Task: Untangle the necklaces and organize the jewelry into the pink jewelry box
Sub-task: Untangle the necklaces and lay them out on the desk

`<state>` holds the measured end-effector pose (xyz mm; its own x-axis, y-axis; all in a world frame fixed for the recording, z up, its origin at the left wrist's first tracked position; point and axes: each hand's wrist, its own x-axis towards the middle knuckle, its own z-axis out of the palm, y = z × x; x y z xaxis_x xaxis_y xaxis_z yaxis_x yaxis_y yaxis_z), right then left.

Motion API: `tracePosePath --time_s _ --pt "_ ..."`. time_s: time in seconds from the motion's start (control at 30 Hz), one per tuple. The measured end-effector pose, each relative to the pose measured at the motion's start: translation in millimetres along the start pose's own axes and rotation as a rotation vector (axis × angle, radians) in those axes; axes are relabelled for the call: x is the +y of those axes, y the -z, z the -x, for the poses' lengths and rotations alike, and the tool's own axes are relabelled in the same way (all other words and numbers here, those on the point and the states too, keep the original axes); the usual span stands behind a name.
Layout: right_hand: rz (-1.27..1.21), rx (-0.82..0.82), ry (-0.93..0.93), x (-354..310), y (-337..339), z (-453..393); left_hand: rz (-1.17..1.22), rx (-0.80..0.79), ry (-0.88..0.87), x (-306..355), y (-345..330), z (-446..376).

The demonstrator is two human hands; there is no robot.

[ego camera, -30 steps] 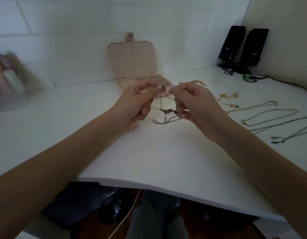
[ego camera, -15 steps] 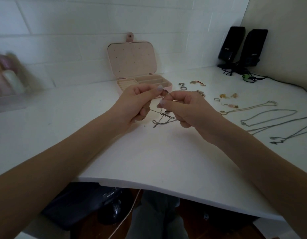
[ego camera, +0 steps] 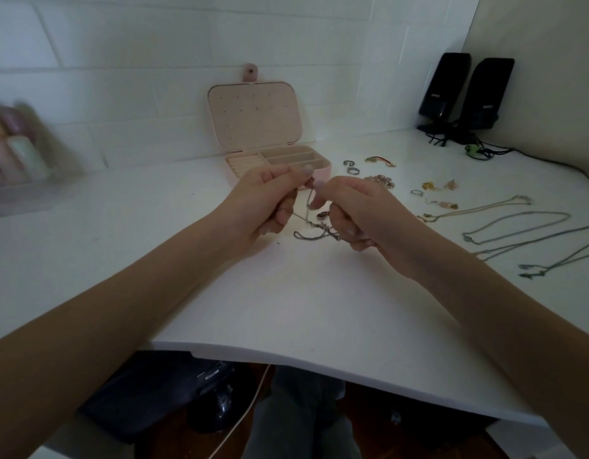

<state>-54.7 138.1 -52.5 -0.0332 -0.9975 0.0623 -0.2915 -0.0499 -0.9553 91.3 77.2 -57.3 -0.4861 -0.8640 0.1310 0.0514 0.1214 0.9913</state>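
My left hand (ego camera: 266,200) and my right hand (ego camera: 359,213) meet just in front of the pink jewelry box (ego camera: 321,172). Both pinch a thin tangled silver necklace (ego camera: 314,231) between thumb and fingertips, holding it a little above the white table (ego camera: 286,293). Its loose loop hangs down below my fingers and touches the table. The box stands open against the wall, lid (ego camera: 253,115) upright, with divided compartments. Several untangled necklaces (ego camera: 518,226) lie stretched out at the right.
Rings (ego camera: 351,167), small earrings (ego camera: 432,186) and a clustered bracelet (ego camera: 382,180) lie scattered right of the box. Two black speakers (ego camera: 465,91) with cables stand in the far right corner. A blurred clear organizer (ego camera: 11,154) sits at the far left. The table's front edge curves near me.
My two hands have drawn closer together, so that their fingertips almost touch over the necklace. The right hand shifted left, uncovering the rings and bracelet behind it.
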Motion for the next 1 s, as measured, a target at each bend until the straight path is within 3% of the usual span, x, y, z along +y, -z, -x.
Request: tracePosePath --time_s 0.13,0.37,0.53,0.9,1.0 --pt "-0.067 0.119 0.092 0.9 3.3 -0.9 -0.058 -0.032 -0.012 0.4 -1.8 1.9" --pt "-0.062 0.173 0.158 0.3 5.0 -0.8 -0.090 -0.023 -0.033 -1.0 -1.6 1.3" --pt "-0.117 0.183 0.068 -0.6 5.4 -1.7 -0.194 -0.058 -0.057 -2.1 -0.9 2.0" --pt "-0.413 0.102 -0.080 -1.2 11.0 -2.8 -0.170 -0.072 -0.046 -2.1 0.1 2.0" --pt "-0.314 0.132 -0.035 -1.5 11.0 -1.6 -0.179 -0.077 -0.059 -3.4 -0.5 1.8"
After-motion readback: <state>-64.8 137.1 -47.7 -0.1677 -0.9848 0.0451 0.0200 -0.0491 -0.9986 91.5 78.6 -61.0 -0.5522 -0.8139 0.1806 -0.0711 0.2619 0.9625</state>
